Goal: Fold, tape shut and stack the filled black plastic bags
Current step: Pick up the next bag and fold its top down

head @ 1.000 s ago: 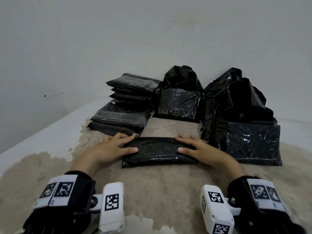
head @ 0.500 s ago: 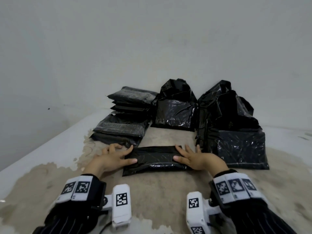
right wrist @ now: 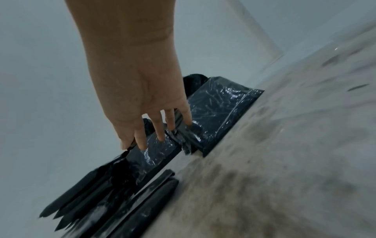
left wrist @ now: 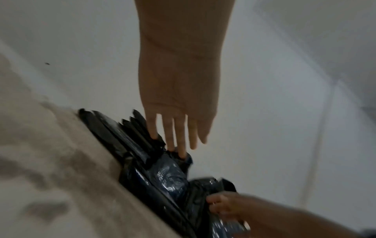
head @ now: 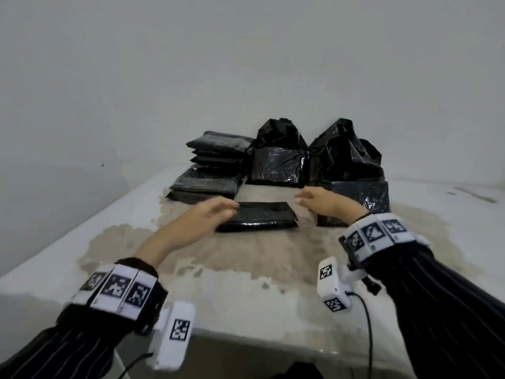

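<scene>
A folded black bag point(head: 257, 216) lies flat on the table point(head: 246, 272) in front of me. My left hand point(head: 217, 211) hovers over its left end with straight fingers point(left wrist: 180, 133) and holds nothing. My right hand point(head: 315, 199) floats just past the bag's right end, fingers point(right wrist: 156, 127) loosely extended and empty. Behind on the left stands a stack of folded bags point(head: 216, 165). Unfolded filled bags stand at the back middle point(head: 277, 162) and back right point(head: 351, 170).
A pale wall point(head: 246, 64) rises right behind the bags. The table's worn, stained patch point(head: 259, 255) spreads between me and the folded bag. The table's near edge point(head: 273, 340) is close to my wrists, and a cable point(head: 369, 332) hangs from my right wrist camera.
Both hands have lifted off the folded bag, which stays flat where it was. My right hand has drawn away to the right, and my head has pulled back and up.
</scene>
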